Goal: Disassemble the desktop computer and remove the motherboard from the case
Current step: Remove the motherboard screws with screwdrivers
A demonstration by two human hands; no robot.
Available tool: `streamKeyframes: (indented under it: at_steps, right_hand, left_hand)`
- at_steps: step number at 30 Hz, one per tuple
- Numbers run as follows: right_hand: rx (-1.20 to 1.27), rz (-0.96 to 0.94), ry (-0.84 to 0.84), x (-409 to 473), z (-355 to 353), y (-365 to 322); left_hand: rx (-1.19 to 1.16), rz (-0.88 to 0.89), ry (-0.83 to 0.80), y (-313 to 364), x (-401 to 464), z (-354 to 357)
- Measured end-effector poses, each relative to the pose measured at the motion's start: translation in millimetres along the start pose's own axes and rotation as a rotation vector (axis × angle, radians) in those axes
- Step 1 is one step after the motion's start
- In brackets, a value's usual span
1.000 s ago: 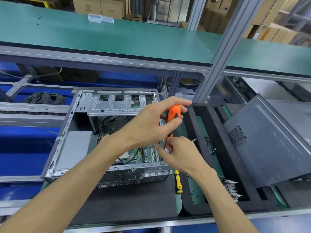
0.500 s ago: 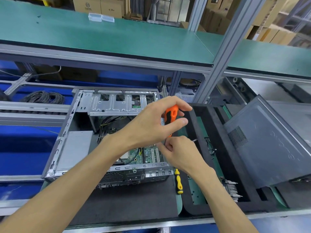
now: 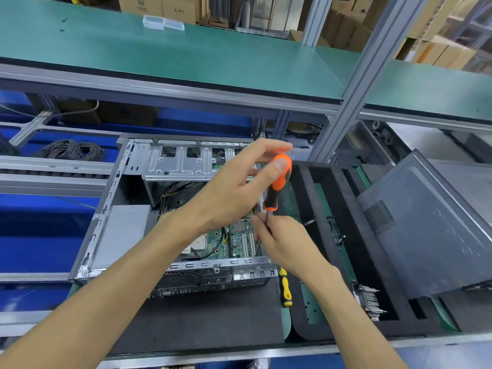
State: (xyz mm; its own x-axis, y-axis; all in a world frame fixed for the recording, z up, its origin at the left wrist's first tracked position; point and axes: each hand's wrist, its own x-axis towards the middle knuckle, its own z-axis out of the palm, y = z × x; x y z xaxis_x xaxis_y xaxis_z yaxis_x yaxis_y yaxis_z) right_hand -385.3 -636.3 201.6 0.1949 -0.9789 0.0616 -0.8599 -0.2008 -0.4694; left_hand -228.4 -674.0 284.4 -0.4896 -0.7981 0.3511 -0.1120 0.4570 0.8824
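The motherboard [image 3: 234, 242] still sits in the open case [image 3: 186, 262] on the table [image 3: 186, 323], so your main job remains; the side panel [image 3: 431, 235] is already off, leaning at the right. Your left hand [image 3: 234, 193] grips the orange screwdriver [image 3: 278, 182] with closed fingers, your right hand [image 3: 285, 241] pinches its shaft. Since a moment ago the handle has risen and tilted right.

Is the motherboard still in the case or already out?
Still in. The green motherboard lies inside the open case, with the orange screwdriver held over it by both hands.
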Motion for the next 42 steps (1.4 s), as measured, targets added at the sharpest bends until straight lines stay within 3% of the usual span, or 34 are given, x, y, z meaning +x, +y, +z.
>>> streamKeyframes:
  at_steps: [4,7,12,17,20,24,30,42]
  right_hand:
    - [0.125,-0.009,0.136,4,-10,1]
    - [0.276,-0.018,0.232,13,-22,-2]
    - [0.473,-0.052,0.332,30,-38,-13]
    - [0.607,-0.056,0.427,42,-41,-23]
    - [0.695,-0.027,0.435,46,-40,-23]
    - [0.723,0.005,0.419,50,-38,-20]
    - [0.781,0.066,0.404,54,-35,-15]
    - [0.783,0.102,0.513,56,-38,2]
  left_hand:
    - [-0.05,-0.06,0.114,-24,-2,-8]
    - [-0.056,-0.244,0.206,-52,-4,-9]
    - [0.076,-0.605,0.043,-106,-22,-11]
    - [-0.181,-0.807,0.023,-133,-36,-6]
    - [-0.378,-0.859,0.042,-139,-38,-9]
    - [-0.411,-0.882,-0.027,-147,-37,-10]
    - [-0.239,-0.908,-0.111,-151,-33,-13]
    - [-0.123,-1.007,-0.038,-159,-14,-10]
